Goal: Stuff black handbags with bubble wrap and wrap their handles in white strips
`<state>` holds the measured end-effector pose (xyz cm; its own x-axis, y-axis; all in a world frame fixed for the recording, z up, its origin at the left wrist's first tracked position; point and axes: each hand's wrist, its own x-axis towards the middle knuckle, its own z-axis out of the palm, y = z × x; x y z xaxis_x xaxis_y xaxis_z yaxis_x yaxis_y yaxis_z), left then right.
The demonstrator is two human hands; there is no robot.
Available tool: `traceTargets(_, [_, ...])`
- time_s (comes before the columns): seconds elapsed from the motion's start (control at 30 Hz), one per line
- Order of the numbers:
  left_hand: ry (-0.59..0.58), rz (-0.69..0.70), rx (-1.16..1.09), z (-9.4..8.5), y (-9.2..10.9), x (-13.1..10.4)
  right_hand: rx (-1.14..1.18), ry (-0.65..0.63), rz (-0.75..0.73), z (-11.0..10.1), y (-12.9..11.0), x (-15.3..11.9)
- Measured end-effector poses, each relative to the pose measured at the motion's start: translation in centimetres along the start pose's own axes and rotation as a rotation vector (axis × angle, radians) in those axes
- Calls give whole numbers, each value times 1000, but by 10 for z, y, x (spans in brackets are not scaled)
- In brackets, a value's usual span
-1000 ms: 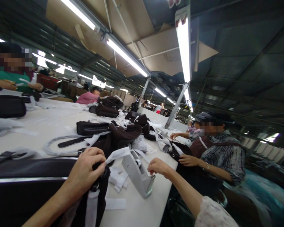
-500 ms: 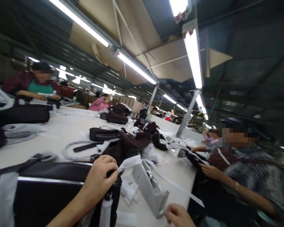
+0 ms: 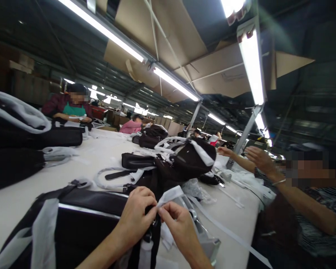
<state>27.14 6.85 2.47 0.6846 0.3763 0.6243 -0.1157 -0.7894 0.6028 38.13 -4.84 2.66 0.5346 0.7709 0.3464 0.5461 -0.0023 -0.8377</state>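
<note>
A black bag (image 3: 86, 220) with a shiny metallic edge and white wrapping strips lies on the table in front of me. At its right end, my left hand (image 3: 138, 211) is closed around a dark strap. A white paper-like strip (image 3: 171, 194) rises from beside my left thumb. My right hand (image 3: 182, 224) pinches the strip's lower end, its fingertips almost meeting my left thumb. Partly behind my right hand stands a grey metal dispenser (image 3: 211, 244). A long white ribbon (image 3: 226, 228) runs past it toward the table's right edge.
Several dark bags (image 3: 182, 160) with white-wrapped handles are heaped ahead on the white table (image 3: 100, 145). More bags (image 3: 16, 160) lie left. At right, a co-worker's raised hands (image 3: 259, 158) are near the heap. Crumpled clear plastic (image 3: 197, 190) lies beyond the dispenser.
My right hand has moved left from beside the dispenser to the white strip at my left hand. The co-worker's hands have left a dark bag and risen; another bag now tops the heap.
</note>
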Motion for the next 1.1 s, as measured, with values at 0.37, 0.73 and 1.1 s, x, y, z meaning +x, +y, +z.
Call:
traceTargets(0.37, [0, 0, -35, -2, 1, -2, 48, 201, -14, 17, 15, -7])
traceTargets(0.73, [30, 1, -83, -1, 8, -2, 205, -27, 43, -4, 23, -2])
traceTargets(1.1, [-57, -64, -271, 1, 6, -4, 129, -63, -435, -22, 25, 14])
